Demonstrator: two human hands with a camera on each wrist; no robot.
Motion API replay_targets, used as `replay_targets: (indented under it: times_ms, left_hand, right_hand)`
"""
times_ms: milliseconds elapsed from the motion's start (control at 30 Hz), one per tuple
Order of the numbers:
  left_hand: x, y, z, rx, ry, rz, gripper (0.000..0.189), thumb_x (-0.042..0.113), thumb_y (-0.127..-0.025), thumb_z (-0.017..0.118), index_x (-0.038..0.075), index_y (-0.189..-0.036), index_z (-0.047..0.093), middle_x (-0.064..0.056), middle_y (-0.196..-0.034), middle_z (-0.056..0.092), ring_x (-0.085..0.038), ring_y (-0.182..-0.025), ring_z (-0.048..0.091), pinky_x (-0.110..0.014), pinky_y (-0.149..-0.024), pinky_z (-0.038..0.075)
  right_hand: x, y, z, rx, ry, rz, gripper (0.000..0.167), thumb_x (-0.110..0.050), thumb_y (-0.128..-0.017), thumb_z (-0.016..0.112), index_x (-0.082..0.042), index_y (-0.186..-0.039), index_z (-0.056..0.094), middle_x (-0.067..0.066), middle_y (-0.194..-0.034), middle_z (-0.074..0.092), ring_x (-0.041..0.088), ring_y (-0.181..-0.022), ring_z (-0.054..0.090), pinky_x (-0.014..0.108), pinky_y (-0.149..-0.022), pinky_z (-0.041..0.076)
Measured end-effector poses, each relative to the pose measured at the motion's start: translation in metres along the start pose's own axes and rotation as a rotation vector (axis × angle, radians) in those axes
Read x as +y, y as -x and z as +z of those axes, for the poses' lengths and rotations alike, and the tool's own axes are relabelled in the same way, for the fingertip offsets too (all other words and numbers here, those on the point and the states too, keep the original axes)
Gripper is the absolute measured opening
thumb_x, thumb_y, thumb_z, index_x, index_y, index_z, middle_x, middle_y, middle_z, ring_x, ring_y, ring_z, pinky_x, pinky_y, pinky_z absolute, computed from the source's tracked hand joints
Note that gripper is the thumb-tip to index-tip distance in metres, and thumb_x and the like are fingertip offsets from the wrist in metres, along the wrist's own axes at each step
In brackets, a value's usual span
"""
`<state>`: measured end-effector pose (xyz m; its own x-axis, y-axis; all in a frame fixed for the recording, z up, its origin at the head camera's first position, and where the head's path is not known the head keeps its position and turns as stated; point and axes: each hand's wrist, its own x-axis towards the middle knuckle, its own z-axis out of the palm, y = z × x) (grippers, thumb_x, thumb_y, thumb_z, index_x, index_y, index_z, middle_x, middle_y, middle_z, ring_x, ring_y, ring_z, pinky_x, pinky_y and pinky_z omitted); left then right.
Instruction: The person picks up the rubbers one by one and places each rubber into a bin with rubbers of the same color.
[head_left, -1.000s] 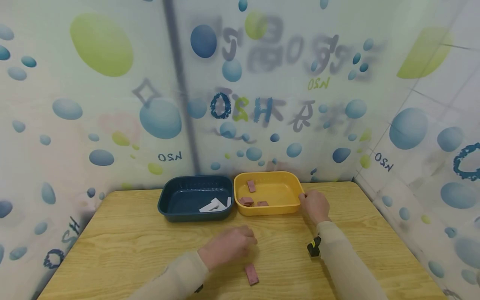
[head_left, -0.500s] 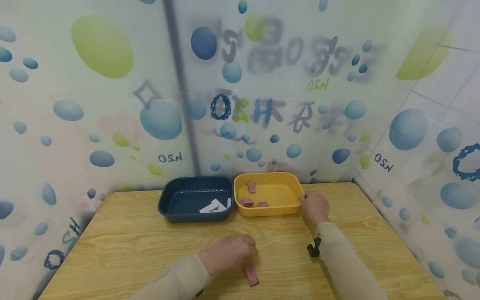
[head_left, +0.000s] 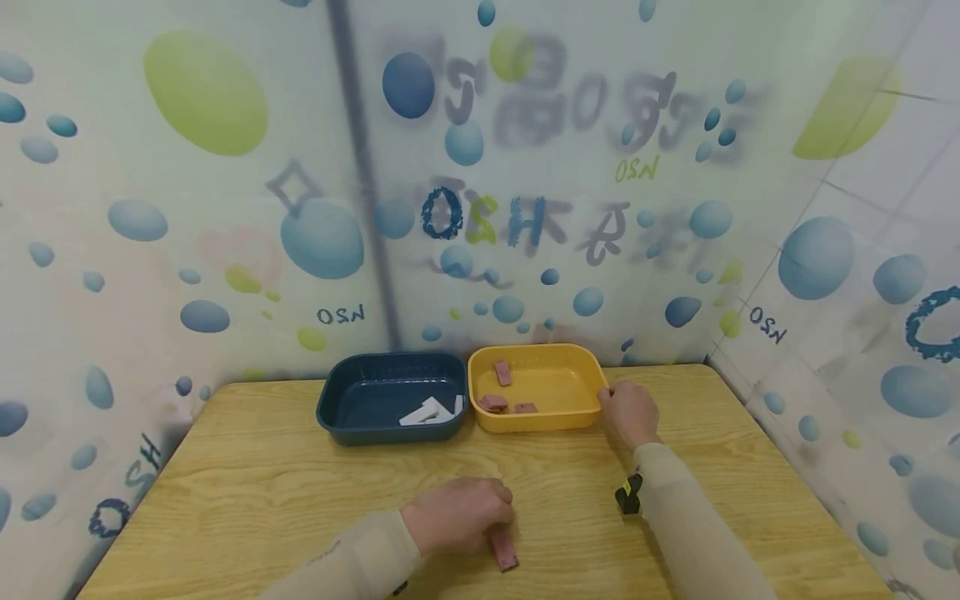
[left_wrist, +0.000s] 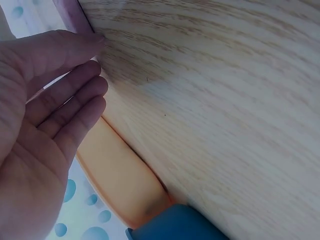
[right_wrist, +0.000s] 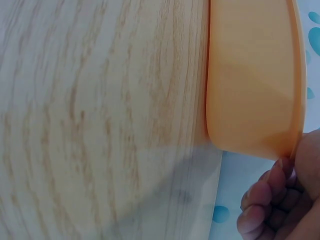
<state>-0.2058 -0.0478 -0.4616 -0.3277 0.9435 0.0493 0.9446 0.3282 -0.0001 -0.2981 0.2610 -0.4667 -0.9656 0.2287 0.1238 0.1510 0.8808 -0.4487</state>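
My left hand (head_left: 463,510) is low over the table, thumb and fingertips at the upper end of a small pink rectangular block (head_left: 505,553). In the left wrist view the thumb (left_wrist: 65,47) overlaps the end of that pink block (left_wrist: 73,16), and the other fingers curl loosely. The right hand (head_left: 632,412) pinches the right rim of a yellow tray (head_left: 555,419) between thumb and curled fingers, as the right wrist view shows at the tray corner (right_wrist: 250,120). Inside the yellow tray lie several more pink blocks (head_left: 503,372), mostly toward its left side.
A dark blue tray (head_left: 367,435) stands directly left of the yellow one, with several white blocks (head_left: 427,412) at its right. Both sit at the back of the wooden table (head_left: 285,500), against a patterned wall covering (head_left: 480,167). Another patterned side (head_left: 862,375) rises at the right.
My left hand has come down and slightly toward me onto the pink block, its fingers now at the block's upper end. The right hand stays at the yellow tray's rim.
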Motion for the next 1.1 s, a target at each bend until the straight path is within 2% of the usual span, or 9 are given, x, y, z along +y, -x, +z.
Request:
replay_targets:
  times_ms: [300, 500, 833, 1100]
  left_hand:
    - [-0.0004, -0.0015, 0.0005, -0.005, 0.006, 0.005, 0.028, -0.003, -0.073, 0.079, 0.024, -0.076, 0.071, 0.014, -0.073, 0.051, 0.0, -0.068, 0.047, -0.012, -0.063, 0.04]
    - [-0.0023, -0.0028, 0.0013, -0.025, 0.043, -0.011, 0.025, -0.001, -0.075, 0.078, 0.023, -0.079, 0.073, 0.013, -0.074, 0.056, -0.001, -0.069, 0.047, -0.013, -0.064, 0.041]
    - [-0.0036, -0.003, 0.0027, -0.046, 0.042, -0.036, 0.015, 0.01, -0.083, 0.082, 0.023, -0.082, 0.073, 0.015, -0.076, 0.053, 0.001, -0.069, 0.045, -0.011, -0.064, 0.039]
    - [-0.0027, -0.0023, 0.0013, 0.003, 0.052, -0.044, 0.013, 0.014, -0.083, 0.083, 0.023, -0.083, 0.074, 0.014, -0.076, 0.052, 0.001, -0.069, 0.045, -0.011, -0.064, 0.037]
  right_hand:
    - [-0.0007, -0.0007, -0.0014, 0.003, 0.009, -0.004, 0.041, -0.017, -0.097, 0.052, -0.011, -0.056, 0.048, 0.0, -0.057, 0.041, 0.019, -0.056, 0.042, 0.029, -0.052, 0.031]
    - [-0.0009, -0.0019, -0.0005, 0.01, 0.019, -0.005, 0.041, -0.017, -0.097, 0.053, -0.011, -0.057, 0.05, 0.001, -0.058, 0.043, 0.019, -0.057, 0.044, 0.029, -0.052, 0.031]
    - [-0.0022, -0.0007, -0.0011, 0.002, 0.015, 0.0, 0.041, -0.017, -0.097, 0.053, -0.011, -0.057, 0.049, 0.0, -0.057, 0.042, 0.019, -0.056, 0.043, 0.028, -0.051, 0.031]
    - [-0.0018, 0.0001, -0.001, -0.007, -0.002, 0.002, 0.042, -0.016, -0.097, 0.053, -0.012, -0.056, 0.048, -0.001, -0.055, 0.039, 0.018, -0.054, 0.041, 0.028, -0.051, 0.03]
